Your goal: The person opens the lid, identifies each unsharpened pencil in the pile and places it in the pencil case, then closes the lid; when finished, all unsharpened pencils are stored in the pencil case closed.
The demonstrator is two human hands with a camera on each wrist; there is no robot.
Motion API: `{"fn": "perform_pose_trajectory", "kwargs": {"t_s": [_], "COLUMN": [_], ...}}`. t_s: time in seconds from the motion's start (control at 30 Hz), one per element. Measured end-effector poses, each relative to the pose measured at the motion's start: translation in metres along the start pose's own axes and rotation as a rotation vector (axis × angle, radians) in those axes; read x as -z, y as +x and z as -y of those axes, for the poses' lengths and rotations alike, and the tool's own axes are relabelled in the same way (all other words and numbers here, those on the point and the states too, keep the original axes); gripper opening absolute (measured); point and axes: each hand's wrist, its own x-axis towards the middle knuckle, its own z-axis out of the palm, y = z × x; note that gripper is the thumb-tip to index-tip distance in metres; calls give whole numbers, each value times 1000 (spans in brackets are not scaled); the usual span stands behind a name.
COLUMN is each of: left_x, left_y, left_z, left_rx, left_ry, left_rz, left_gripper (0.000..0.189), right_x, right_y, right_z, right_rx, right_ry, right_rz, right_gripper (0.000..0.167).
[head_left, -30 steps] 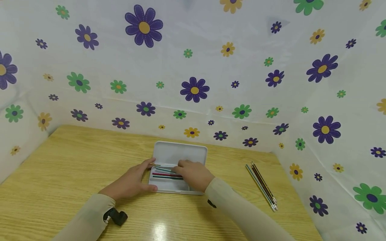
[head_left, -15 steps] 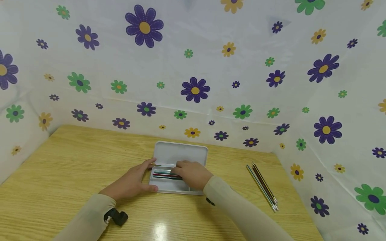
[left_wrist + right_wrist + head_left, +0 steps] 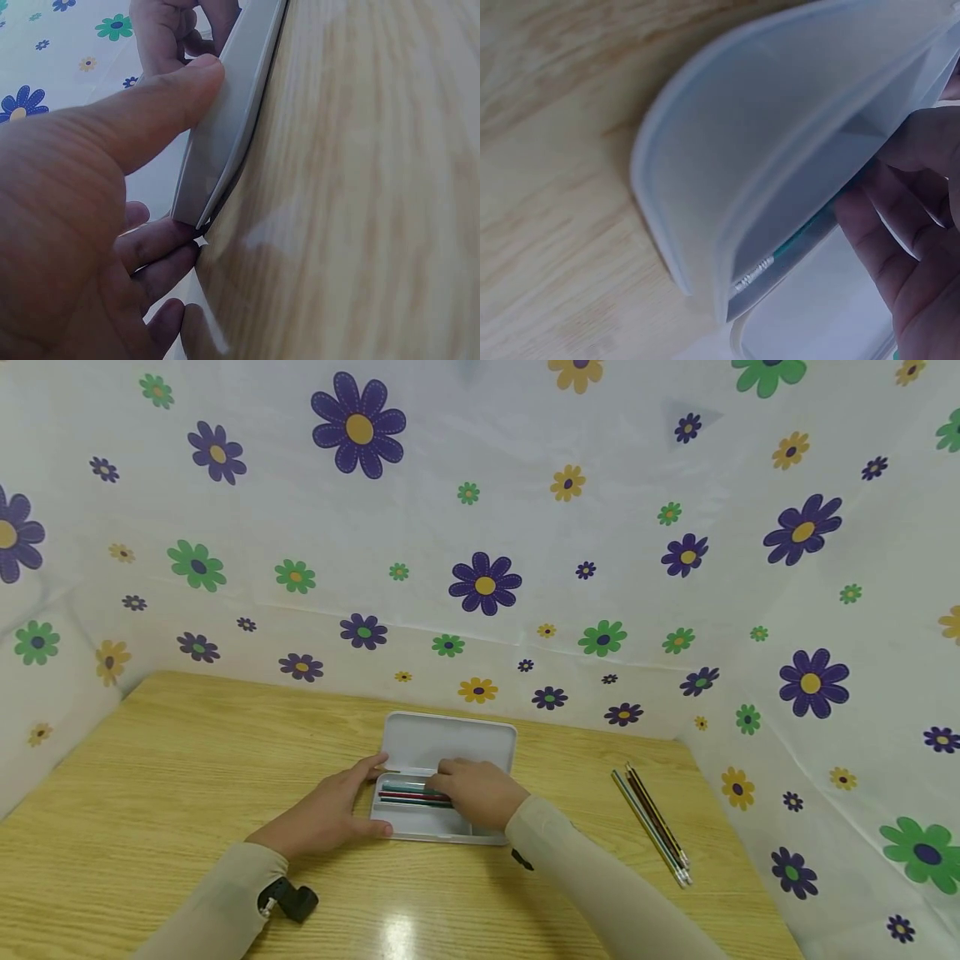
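Note:
A white pencil box [image 3: 450, 739] lies with its lid raised on the table. My left hand [image 3: 326, 810] grips its left end, thumb on the front wall [image 3: 225, 127] and fingers round the far side. Several pencils lie lengthwise in the back compartment, among them a teal pencil [image 3: 403, 788] and a red pencil [image 3: 405, 795]. My right hand [image 3: 483, 793] reaches into the box, its curled fingers on the pencils' right part and hiding it. In the right wrist view, thumb and fingers close about a green pencil [image 3: 795, 241], its white eraser end lying in the compartment.
Several loose pencils [image 3: 651, 822] lie in a bundle on the table to the right. The wooden table [image 3: 225, 752] meets a flower-printed white cloth [image 3: 420, 602] at the back and sides. A thin brownish tip [image 3: 387, 769] shows beside the left fingertips.
The teal pencil, slanted a second ago, now lies level beside the others in the compartment. My right hand has shifted slightly left; my left hand stays on the box.

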Motion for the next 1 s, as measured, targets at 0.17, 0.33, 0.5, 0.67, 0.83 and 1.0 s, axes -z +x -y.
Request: {"fn": "perform_pose_trajectory", "kwargs": {"t_s": [0.17,0.33,0.5,0.67,0.83,1.0], "left_x": [0,0,0,1,2,0], "left_y": [0,0,0,-1,0,0], "left_z": [-1,-2,-4,-3,-1,0], "left_rx": [-2,-5,-5,2,0,-7], "left_ry": [-4,1,-3,11,20,19], "left_rz": [3,3,4,0,0,-1], "left_gripper": [110,110,110,110,110,111], "right_x": [3,8,13,20,32,39], "right_y": [-5,-17,-38,-61,-88,-119], "right_z": [-4,-14,-24,-36,-54,-77], "right_rx": [-25,-59,-72,-93,-130,-288], "right_ry": [75,124,127,123,155,237], "right_rz": [-8,-33,-66,-131,-214,-252], "right_gripper": [31,32,31,30,28,28]}}
